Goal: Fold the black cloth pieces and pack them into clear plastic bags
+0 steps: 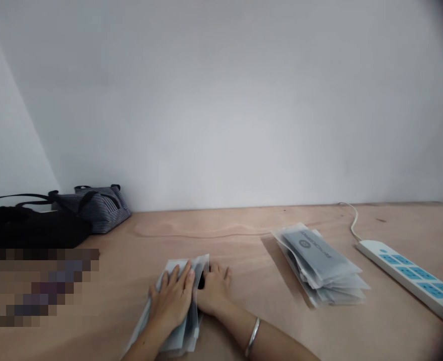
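Observation:
A thick stack of frosted plastic sleeves (180,331) stands tilted on the plywood tabletop (221,240) in front of me. My left hand (172,297) is wrapped over its face, holding it. My right hand (214,290), with a silver bangle (253,337) on the wrist, presses its thumb side against the stack's edge, and its fingers lie spread on the wood. A dark patch shows in the stack between my hands. A second pile of sleeves (319,265), with grey printed packets inside, lies fanned out to the right.
A white power strip (409,277) with blue panels lies at the right, its cable (353,223) running to the back edge. A black bag (29,230) and a striped bag (97,208) stand at the back left against the white wall. A pixelated patch (44,286) hides part of the left tabletop.

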`<act>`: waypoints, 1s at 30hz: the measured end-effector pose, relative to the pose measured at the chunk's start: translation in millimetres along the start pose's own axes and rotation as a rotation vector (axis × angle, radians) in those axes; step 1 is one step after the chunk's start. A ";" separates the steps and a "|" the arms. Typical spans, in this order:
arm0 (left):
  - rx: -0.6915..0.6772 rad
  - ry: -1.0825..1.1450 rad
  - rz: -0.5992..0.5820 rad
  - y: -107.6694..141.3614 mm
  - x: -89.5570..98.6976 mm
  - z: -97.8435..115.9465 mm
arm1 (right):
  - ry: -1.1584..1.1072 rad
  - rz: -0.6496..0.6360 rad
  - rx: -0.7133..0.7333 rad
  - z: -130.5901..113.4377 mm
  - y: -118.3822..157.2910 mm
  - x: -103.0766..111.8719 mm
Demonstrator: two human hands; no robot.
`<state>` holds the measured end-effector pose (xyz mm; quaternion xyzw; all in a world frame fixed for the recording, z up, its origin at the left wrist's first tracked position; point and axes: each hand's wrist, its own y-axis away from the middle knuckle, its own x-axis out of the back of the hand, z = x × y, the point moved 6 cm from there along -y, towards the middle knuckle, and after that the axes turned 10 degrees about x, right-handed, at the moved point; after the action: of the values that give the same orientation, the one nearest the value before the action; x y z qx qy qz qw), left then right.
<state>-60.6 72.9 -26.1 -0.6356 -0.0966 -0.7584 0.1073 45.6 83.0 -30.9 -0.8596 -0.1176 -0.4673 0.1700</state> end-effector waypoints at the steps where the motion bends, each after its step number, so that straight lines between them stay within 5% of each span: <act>1: 0.002 -0.008 0.000 0.3 -1.4 0.0 | -0.015 0.041 -0.008 4.1 1.0 4.1; 10: 0.020 -0.120 0.057 -0.6 -13.3 -1.6 | 0.088 0.240 -0.163 87.5 29.6 76.3; 14: -0.103 -0.130 0.150 4.4 -7.9 13.0 | 0.249 0.278 0.078 72.5 48.9 102.5; 17: -0.141 -0.095 0.087 3.1 -13.0 13.3 | 0.297 0.120 0.286 53.9 57.2 91.9; 21: -0.073 -0.098 0.011 -9.1 -19.6 -17.8 | 0.282 -0.048 0.222 62.7 59.4 72.1; 30: -0.013 -0.142 -0.004 -27.2 4.5 -111.0 | 0.279 -0.054 0.194 64.6 54.3 63.0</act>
<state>-173.8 67.4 -41.2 -0.6883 -0.1003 -0.7122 0.0946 148.3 62.1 -20.2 -0.7626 -0.1607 -0.5728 0.2541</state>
